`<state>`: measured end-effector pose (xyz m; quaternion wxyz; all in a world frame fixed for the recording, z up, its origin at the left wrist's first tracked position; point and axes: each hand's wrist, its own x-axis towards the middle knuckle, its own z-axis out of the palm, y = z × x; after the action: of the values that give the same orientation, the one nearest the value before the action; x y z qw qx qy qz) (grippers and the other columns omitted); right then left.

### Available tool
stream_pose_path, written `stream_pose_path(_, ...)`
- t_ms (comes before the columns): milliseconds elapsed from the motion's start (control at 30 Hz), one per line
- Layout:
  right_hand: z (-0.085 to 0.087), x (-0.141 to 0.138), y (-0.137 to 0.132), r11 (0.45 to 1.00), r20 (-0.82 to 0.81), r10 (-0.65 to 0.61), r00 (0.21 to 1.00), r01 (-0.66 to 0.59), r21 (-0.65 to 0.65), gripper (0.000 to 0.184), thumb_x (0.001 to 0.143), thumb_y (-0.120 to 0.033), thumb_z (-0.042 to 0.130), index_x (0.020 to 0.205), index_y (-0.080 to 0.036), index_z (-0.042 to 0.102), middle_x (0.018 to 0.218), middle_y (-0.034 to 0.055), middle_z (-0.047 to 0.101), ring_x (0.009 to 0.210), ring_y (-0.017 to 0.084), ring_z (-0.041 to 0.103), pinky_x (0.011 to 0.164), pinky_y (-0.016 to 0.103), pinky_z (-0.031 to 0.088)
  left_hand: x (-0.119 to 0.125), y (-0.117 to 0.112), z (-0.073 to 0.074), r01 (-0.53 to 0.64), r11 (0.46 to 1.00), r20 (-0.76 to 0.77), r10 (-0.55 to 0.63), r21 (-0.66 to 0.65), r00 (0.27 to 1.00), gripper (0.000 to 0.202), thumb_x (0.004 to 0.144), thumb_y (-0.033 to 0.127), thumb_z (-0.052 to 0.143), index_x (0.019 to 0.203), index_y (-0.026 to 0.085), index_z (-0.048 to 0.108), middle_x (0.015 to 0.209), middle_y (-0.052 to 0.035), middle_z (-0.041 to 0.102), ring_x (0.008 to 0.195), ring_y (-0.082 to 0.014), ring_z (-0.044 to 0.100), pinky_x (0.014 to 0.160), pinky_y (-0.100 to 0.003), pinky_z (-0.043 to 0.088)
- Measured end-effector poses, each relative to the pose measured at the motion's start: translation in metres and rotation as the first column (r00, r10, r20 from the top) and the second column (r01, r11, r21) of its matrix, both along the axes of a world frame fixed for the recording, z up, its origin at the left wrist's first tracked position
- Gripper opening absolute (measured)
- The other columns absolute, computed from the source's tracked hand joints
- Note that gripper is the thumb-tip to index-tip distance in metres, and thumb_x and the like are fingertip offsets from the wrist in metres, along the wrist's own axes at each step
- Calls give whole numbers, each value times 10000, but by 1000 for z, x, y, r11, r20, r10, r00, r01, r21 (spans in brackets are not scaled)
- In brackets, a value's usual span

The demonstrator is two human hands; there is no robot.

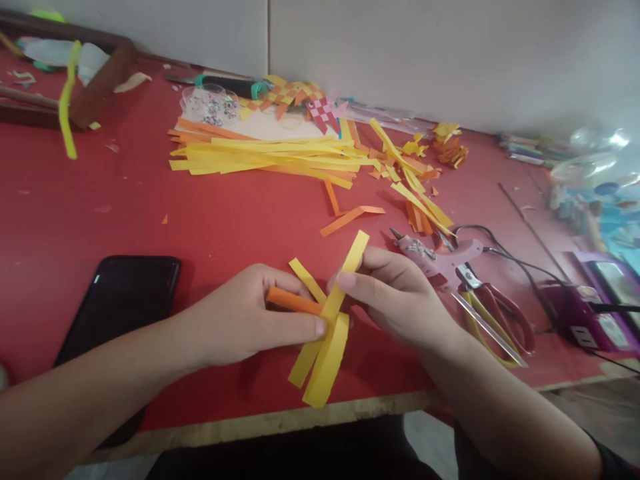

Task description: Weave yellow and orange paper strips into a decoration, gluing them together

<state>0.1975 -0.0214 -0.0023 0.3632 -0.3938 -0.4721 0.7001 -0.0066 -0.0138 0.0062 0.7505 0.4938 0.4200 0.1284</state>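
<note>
Yellow paper strips (327,360) and an orange paper strip (295,301) cross each other between my two hands, above the front of the red table. My left hand (265,310) is closed on them, its thumb pressing where the strips cross. With thumb and fingers, my right hand (390,293) pinches the yellow strip that points up and away. Two yellow ends hang down toward the table edge, one of them looped over. The fingertips behind the paper are partly hidden.
A black phone (125,307) lies left. Behind are a pile of yellow strips (270,157), woven paper fish (323,113) and a cup of small beads (210,105). At right lie a pink glue gun (445,260), scissors (505,313) and a purple box (583,320).
</note>
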Motion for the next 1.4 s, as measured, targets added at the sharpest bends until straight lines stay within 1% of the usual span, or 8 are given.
stream_pose_path(233, 2, 2, 2, 995, -6, 93, 996, -93, -36, 171, 854, -337, 716, 858, -172, 673, 733, -4, 668, 586, 93, 586, 560, 231, 531, 2, -1, 2, -6, 1000, -46, 5, -15, 999, 103, 728, 270, 724, 684, 178, 705, 555, 57, 517, 511, -67, 384, 479, -186, 297)
stream_pose_path(400, 4, 7, 2, 981, 68, 193, 979, -192, -27, 144, 824, -270, 744, 881, -146, 699, 775, 14, 671, 655, 103, 602, 615, 241, 524, 2, 0, 5, 4, 1000, -119, -5, -11, 993, 181, 668, 263, 739, 576, 167, 615, 493, 69, 405, 474, -68, 308, 447, -210, 215)
stream_pose_path(633, 10, 4, 3, 961, 200, 275, 940, -268, -60, 183, 813, -279, 726, 739, -128, 653, 633, -28, 556, 548, 65, 469, 487, 196, 376, 3, 0, 7, 74, 997, -148, -78, -29, 986, 145, 695, 262, 703, 619, 170, 621, 501, 73, 408, 476, -66, 305, 455, -204, 216)
stream_pose_path(800, 12, 4, 4, 949, 258, 314, 914, -308, -64, 161, 798, -240, 712, 702, -121, 660, 589, -35, 547, 517, 56, 443, 464, 190, 350, 3, -1, 8, 101, 995, -159, -103, -18, 982, 180, 688, 289, 703, 599, 176, 596, 487, 73, 366, 464, -67, 278, 444, -209, 198)
stream_pose_path(933, 10, 5, 4, 941, 226, 335, 915, -313, -127, 171, 799, -267, 739, 733, -121, 679, 569, -33, 584, 479, 53, 502, 448, 170, 397, 3, -2, 7, 86, 996, -165, -85, 0, 983, 196, 685, 300, 706, 589, 181, 584, 480, 71, 362, 464, -74, 283, 444, -218, 195)
stream_pose_path(1100, 9, 7, 4, 944, 168, 311, 935, -284, -168, 202, 780, -308, 777, 808, -121, 703, 692, 12, 680, 501, 65, 581, 469, 172, 487, 2, 0, 6, 71, 997, -129, -70, 1, 989, 166, 692, 287, 706, 604, 182, 613, 515, 67, 416, 485, -80, 313, 466, -219, 225)
stream_pose_path(1233, 11, 8, 4, 946, 210, 322, 923, -308, -96, 211, 841, -333, 715, 814, -124, 700, 681, 5, 647, 540, 74, 570, 501, 191, 488, 2, 0, 5, 68, 997, -159, -71, -25, 985, 175, 669, 286, 718, 587, 182, 605, 484, 75, 389, 462, -77, 293, 451, -223, 204)
stream_pose_path(1400, 12, 11, 2, 934, 325, 345, 880, -355, -31, 211, 821, -330, 718, 789, -125, 677, 659, -8, 589, 579, 88, 513, 513, 214, 437, 3, -1, 6, 90, 995, -152, -97, -50, 984, 160, 678, 281, 704, 598, 180, 609, 477, 78, 377, 458, -70, 284, 444, -213, 190)
